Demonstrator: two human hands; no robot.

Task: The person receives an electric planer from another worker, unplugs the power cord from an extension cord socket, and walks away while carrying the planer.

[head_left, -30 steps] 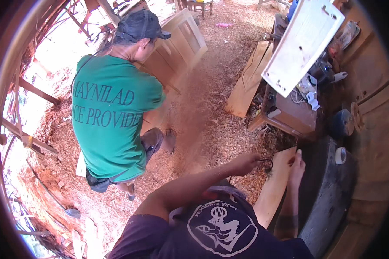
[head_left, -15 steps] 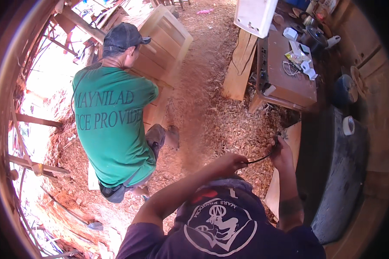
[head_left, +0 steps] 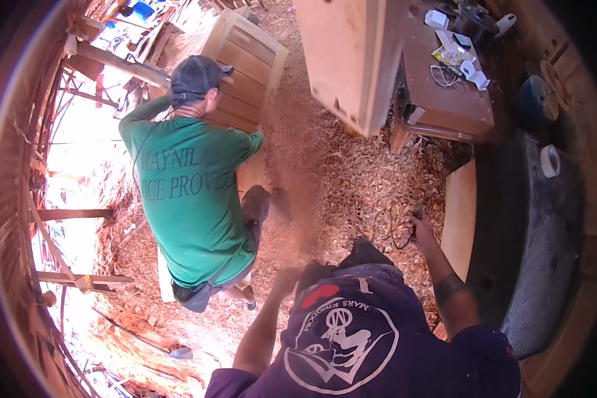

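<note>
My right hand (head_left: 423, 237) is closed around a thin black cord (head_left: 399, 247), part of which hangs in a loop beside the fingers. A small dark piece shows at the fingertips, too small to name. My left hand (head_left: 287, 278) is low beside my lap, blurred, with its fingers hard to make out. Wood shavings (head_left: 358, 192) cover the ground beneath both hands. To the left, a person in a green shirt (head_left: 189, 192) and dark cap sits with one arm toward a panelled wooden piece (head_left: 245, 63).
A large pale wooden panel (head_left: 351, 60) stands at the top middle. Beside it, a brown table (head_left: 454, 103) carries a dark pot (head_left: 476, 23), wires and small items. A tape roll (head_left: 550, 161) rests on a long dark surface (head_left: 544, 232) at right. Wooden beams (head_left: 79, 278) stick out at left.
My left hand has let go of the cord and dropped toward my lap. My right hand is slightly lower, the cord now looped. The person's left arm has risen toward their head.
</note>
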